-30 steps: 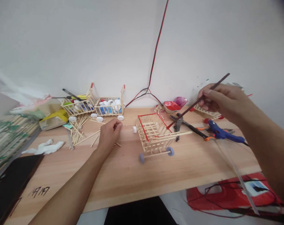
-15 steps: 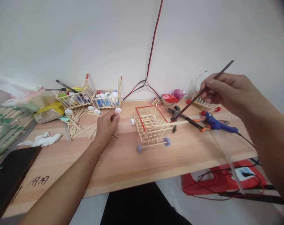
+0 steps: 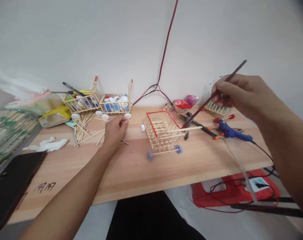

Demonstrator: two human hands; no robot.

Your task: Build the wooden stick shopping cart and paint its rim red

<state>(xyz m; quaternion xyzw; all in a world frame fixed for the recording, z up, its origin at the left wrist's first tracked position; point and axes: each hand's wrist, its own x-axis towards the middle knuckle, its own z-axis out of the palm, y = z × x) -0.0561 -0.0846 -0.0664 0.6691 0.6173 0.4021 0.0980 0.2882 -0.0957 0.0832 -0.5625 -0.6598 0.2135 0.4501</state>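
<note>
A small cart (image 3: 163, 133) built of wooden sticks, with a red-painted top rim and bluish wheels, stands in the middle of the wooden table (image 3: 141, 170). My right hand (image 3: 238, 93) pinches a thin dark paintbrush (image 3: 214, 95) whose tip touches the cart's right rim. My left hand (image 3: 114, 131) rests on the table left of the cart, fingers curled together near a loose stick and a white bottle cap (image 3: 142, 127); what they hold, if anything, is hidden.
Two stick carts (image 3: 101, 103) filled with bottle caps sit at the back left among loose sticks. A red paint dish (image 3: 181, 105), pliers (image 3: 191, 120) and a blue glue gun (image 3: 231, 132) lie at the right. A red-black cable (image 3: 166, 50) hangs down the wall.
The view shifted slightly. My right hand lifted a little with the brush still at the cart's rim; my left hand stayed in place.
</note>
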